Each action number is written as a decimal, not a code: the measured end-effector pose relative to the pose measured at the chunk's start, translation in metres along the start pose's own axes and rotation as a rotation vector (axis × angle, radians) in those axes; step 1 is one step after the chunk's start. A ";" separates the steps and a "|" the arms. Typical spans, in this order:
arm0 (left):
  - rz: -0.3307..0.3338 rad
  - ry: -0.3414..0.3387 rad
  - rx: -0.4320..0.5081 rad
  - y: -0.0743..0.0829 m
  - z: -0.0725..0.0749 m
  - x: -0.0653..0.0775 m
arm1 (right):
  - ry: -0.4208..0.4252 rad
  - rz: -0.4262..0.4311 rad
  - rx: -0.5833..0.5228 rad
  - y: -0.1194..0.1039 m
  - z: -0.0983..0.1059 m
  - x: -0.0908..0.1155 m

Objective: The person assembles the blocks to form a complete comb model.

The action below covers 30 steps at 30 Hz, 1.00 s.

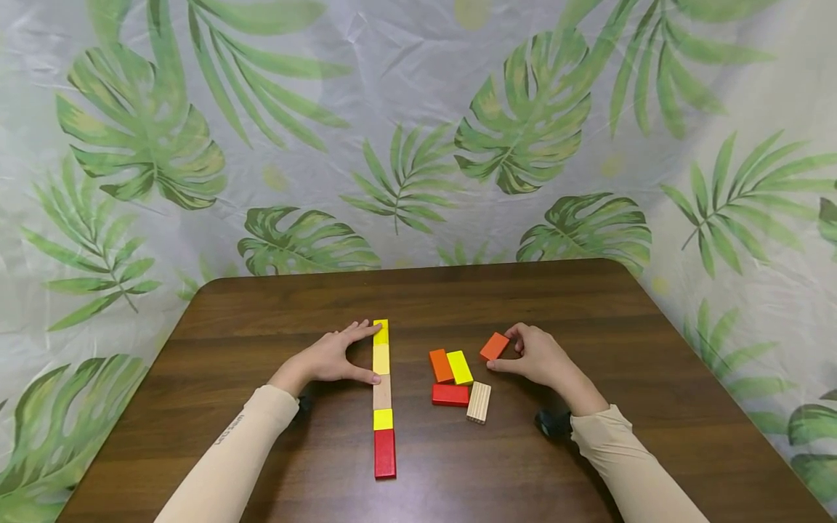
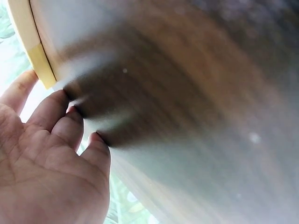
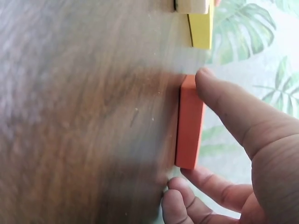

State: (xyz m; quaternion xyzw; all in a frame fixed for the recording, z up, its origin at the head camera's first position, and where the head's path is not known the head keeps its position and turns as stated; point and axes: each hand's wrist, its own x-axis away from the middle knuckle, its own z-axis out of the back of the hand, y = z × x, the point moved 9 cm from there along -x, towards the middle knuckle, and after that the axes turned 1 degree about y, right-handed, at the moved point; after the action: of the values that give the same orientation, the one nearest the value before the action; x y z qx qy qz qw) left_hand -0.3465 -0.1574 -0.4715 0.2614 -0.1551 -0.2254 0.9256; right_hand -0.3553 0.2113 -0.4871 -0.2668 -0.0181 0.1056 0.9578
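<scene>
A straight row of wooden blocks runs toward the table's near side: a yellow block (image 1: 381, 339) at the far end, a pale yellow block (image 1: 381, 359), a plain wood block (image 1: 382, 394), a short yellow block (image 1: 383, 420) and a red block (image 1: 385, 455) nearest. My left hand (image 1: 329, 357) lies along its left side, index fingertip on the far yellow block and thumb tip on the plain wood one. On the right, my right hand (image 1: 538, 354) pinches an orange block (image 1: 494, 346) at its ends between thumb and index finger; the block (image 3: 190, 126) appears to rest on the table.
Between the hands lie loose blocks: a darker orange one (image 1: 441, 367), a yellow one (image 1: 460, 368), a red one (image 1: 450, 395) and a striped wood one (image 1: 479, 404). The brown table (image 1: 294, 298) ends at a leaf-patterned cloth (image 1: 405, 80).
</scene>
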 end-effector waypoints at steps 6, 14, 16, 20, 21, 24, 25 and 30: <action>0.001 0.002 -0.002 0.000 0.000 0.001 | -0.021 -0.026 -0.005 -0.027 0.013 0.014; 0.007 0.007 0.002 0.002 0.002 0.002 | -0.039 -0.043 0.013 -0.034 0.015 0.017; 0.010 0.008 0.001 0.003 0.002 0.002 | -0.022 -0.036 0.020 -0.022 0.010 0.011; 0.020 0.012 -0.008 0.002 0.003 0.002 | 0.003 -0.018 0.040 -0.002 0.000 0.000; 0.023 0.014 -0.011 0.002 0.003 0.002 | 0.006 -0.020 0.039 -0.001 -0.001 0.000; 0.028 0.019 -0.014 0.001 0.003 0.001 | -0.006 -0.019 0.020 -0.011 0.005 0.004; 0.029 0.020 -0.013 0.001 0.003 0.001 | 0.001 -0.018 0.017 -0.013 0.007 0.006; 0.015 0.033 -0.006 0.000 0.002 0.001 | 0.004 -0.010 0.030 -0.026 0.013 0.012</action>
State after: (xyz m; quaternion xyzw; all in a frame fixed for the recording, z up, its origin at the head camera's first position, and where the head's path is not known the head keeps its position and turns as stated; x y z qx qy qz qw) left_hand -0.3461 -0.1586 -0.4693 0.2609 -0.1410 -0.2146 0.9306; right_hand -0.3397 0.1987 -0.4630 -0.2526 -0.0158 0.1007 0.9622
